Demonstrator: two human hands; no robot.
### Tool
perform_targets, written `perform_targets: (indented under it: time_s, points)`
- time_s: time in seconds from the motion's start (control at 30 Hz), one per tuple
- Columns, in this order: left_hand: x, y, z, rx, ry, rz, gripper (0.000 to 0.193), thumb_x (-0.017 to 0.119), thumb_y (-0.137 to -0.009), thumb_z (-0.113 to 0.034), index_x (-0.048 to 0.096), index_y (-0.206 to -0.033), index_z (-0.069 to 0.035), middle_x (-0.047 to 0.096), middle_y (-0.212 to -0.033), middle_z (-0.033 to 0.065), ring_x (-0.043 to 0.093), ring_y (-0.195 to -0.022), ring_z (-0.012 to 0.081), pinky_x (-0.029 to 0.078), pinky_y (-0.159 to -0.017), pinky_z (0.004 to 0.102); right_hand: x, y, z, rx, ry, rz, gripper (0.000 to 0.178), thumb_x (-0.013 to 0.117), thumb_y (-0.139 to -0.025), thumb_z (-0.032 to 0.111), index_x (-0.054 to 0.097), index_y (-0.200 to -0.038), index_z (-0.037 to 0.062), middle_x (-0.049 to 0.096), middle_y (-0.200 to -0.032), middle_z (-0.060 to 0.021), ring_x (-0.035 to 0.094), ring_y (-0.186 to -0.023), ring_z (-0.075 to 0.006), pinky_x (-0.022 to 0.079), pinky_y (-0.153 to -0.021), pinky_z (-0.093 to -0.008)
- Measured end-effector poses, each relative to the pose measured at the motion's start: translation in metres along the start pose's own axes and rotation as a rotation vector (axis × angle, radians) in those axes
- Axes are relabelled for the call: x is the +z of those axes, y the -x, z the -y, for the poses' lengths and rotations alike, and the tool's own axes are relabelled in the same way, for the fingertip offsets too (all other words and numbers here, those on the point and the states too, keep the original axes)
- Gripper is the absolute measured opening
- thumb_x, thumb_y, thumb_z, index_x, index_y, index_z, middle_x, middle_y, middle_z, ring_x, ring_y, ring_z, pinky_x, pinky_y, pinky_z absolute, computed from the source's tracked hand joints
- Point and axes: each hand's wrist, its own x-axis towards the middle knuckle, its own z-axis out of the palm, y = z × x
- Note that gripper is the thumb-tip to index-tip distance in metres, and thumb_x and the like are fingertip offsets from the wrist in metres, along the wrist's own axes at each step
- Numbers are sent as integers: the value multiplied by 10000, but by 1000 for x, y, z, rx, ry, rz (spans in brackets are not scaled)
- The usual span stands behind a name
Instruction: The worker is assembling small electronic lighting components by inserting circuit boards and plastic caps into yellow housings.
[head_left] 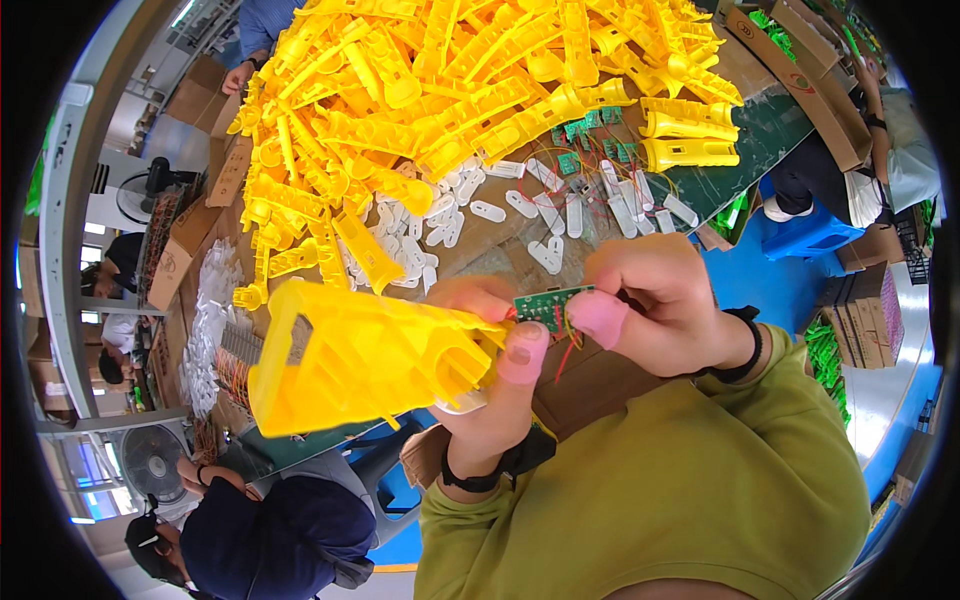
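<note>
In my left hand (500, 345) is a hollow yellow plastic shell (350, 365), its wide slotted end out to the left. The thumb of that hand also rests at a small green circuit board (548, 306). My right hand (665, 305) pinches the board's right end, thumb and fingertips closed. Thin red and yellow wires (565, 345) hang below the board. Both thumbs have pinkish coverings. Under my left hand shows part of a white plastic piece (462, 403), partly hidden. Beyond my hands lie loose white oblong plastic pieces (488, 211).
A big heap of yellow shells (400, 130) covers the table's far side. Small green boards (568, 162) with wires and pale rectangular blocks (625, 205) lie right of centre. An open cardboard box (805, 85) stands far right. A person in navy (285, 530) sits near left, by a fan (155, 458).
</note>
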Motion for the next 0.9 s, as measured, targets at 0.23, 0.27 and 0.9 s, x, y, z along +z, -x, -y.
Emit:
perform_targets:
  time_s: [0.23,0.27,0.9]
  points:
    - [-11,-3,-1,-282,169,125,547,654,-675,-422,455,-993,-24,475,-915,71,460,-765,136,386,-650,254,-3,-5,-1,-80,-23,-4,187,576,-753,84,462,-612,36,400,-485,-30,355,-394,-130,274,-380,-247]
    - [-11,-3,-2,-281,165,120,547,654,-675,-422,455,-993,-24,475,-915,71,460,-765,136,386,-650,254,-3,-5,0,-100,-36,54,188,576,-755,94,461,-619,37,412,-495,-39,381,-399,-146,285,-384,-255]
    - [3,-5,-6,-385,189,-93,640,134,-843,-541,491,-897,-13,520,-806,72,491,-733,151,369,-666,262,15,-16,6,-42,-36,223,180,574,-765,140,468,-653,49,420,-512,-80,447,-434,-245,313,-396,-318]
